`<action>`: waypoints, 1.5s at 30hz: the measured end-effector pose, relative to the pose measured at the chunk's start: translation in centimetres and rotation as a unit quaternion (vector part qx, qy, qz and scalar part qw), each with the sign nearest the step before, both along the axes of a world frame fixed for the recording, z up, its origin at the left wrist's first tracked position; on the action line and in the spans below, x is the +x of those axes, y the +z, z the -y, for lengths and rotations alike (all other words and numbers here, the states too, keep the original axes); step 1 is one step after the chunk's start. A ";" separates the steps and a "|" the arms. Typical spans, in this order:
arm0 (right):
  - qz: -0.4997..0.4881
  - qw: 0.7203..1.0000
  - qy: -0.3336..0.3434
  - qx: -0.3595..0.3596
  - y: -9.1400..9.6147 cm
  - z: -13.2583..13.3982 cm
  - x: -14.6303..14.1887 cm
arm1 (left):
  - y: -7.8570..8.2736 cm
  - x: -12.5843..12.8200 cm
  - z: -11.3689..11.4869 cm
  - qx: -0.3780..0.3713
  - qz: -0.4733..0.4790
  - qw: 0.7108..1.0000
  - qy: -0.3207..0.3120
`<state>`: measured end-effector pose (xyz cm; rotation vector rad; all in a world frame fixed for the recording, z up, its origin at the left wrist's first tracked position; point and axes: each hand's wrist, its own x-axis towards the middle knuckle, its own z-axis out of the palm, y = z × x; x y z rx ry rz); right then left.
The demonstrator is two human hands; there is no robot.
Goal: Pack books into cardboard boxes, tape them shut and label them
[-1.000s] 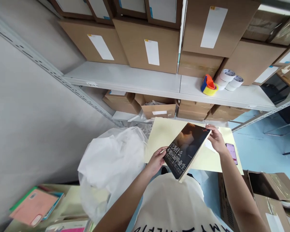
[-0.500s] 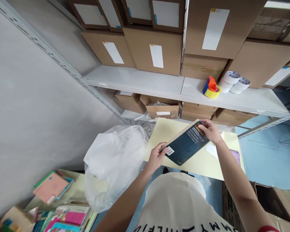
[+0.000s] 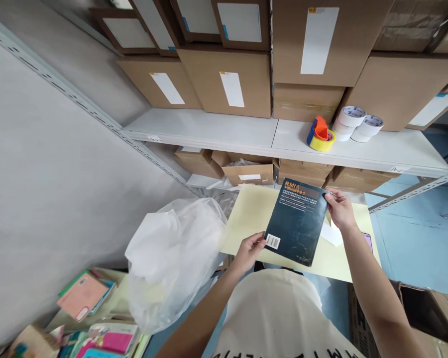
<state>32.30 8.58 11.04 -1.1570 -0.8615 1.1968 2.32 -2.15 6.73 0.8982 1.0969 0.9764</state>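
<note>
A dark blue book [image 3: 296,223] is held up between my two hands, its back cover facing me with orange and white print and a barcode label at the lower left. My left hand [image 3: 249,251] pinches its lower left edge near the barcode. At the upper right corner, my right hand [image 3: 339,208] grips it with the thumb on the cover. Below the book lies a pale yellow tabletop [image 3: 242,214]. White paper [image 3: 332,233] and a phone-like purple screen [image 3: 367,241] are on it by my right forearm.
Shelving with cardboard boxes [image 3: 227,84] stands ahead. Tape rolls [image 3: 367,128] and a tape dispenser [image 3: 321,136] rest on the shelf [image 3: 209,127]. A large translucent plastic bag [image 3: 171,263] is left of the table. Books [image 3: 82,296] are stacked lower left; an open carton [image 3: 425,308] sits lower right.
The book has turned from a slanted, tilted pose to more upright, its back cover now facing me fully. Both hands have shifted slightly right and still hold it.
</note>
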 end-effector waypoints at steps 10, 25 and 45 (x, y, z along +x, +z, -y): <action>0.054 0.998 0.004 0.013 -0.7 -1.0 0.0 | 0.5 -0.5 0.1 0.025 -0.058 0.994 -0.091; 0.055 0.996 0.061 0.024 -1.7 -0.6 1.4 | -1.5 1.0 0.7 -0.105 -0.011 0.990 0.097; 0.211 0.944 0.233 0.096 4.9 -3.9 1.3 | 3.7 2.6 -2.7 0.050 -0.058 0.996 -0.041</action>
